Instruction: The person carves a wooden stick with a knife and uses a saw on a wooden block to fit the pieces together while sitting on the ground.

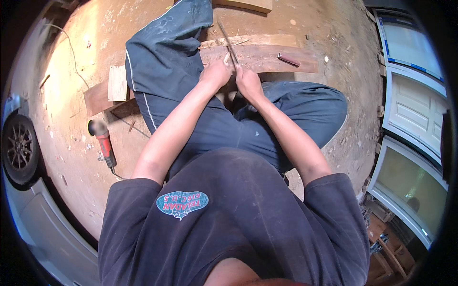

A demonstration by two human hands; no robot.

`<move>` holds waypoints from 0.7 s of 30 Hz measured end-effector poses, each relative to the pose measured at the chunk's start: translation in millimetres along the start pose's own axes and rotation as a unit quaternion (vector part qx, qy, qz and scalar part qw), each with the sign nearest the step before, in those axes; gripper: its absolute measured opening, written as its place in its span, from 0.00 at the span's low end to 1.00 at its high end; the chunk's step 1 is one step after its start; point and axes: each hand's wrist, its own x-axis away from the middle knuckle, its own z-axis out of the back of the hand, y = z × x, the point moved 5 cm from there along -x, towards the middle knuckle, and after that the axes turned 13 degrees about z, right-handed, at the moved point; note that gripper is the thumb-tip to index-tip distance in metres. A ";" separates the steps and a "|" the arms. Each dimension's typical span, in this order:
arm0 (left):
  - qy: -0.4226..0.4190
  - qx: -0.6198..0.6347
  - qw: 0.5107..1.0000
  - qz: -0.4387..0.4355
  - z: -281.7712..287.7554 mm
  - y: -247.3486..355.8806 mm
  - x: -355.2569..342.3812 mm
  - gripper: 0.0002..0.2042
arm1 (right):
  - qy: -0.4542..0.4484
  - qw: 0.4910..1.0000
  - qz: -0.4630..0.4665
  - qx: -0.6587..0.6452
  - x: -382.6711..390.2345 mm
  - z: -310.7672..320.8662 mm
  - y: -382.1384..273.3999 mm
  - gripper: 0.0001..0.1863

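Between my bent legs, both hands meet close together over a reddish wooden plank (267, 52) on the floor. My right hand (249, 82) is closed round the near end of a long, narrow, dark blade, seemingly a knife (226, 38), pointing away and slightly left. Pinched in my left hand (214, 75) is a small pale wood stick (226, 58), right beside the blade. Whether stick and blade touch, I cannot tell. Shavings and splinters lie on the plank, along with a dark red roll (289, 60) to the right.
An angle grinder (104, 143) with a cord lies on the floor at left. Near it are a pale wood block (117, 83) and a brown board (95, 99). A car wheel (20, 148) stands far left; framed panels (415, 105) line the right. Another board (245, 5) lies ahead.
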 end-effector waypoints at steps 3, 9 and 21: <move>-0.025 -0.023 0.999 0.038 3.3 -1.1 -1.4 0.21 | -0.002 1.000 0.006 0.026 -2.5 -2.8 3.4 0.30; -0.023 0.006 0.999 0.040 7.9 0.2 4.8 0.22 | 0.024 0.999 0.036 -0.005 -2.3 -4.0 -5.1 0.29; -0.005 0.006 1.000 0.016 9.5 1.7 8.8 0.20 | -0.040 0.997 -0.013 0.063 -2.6 -6.9 7.9 0.29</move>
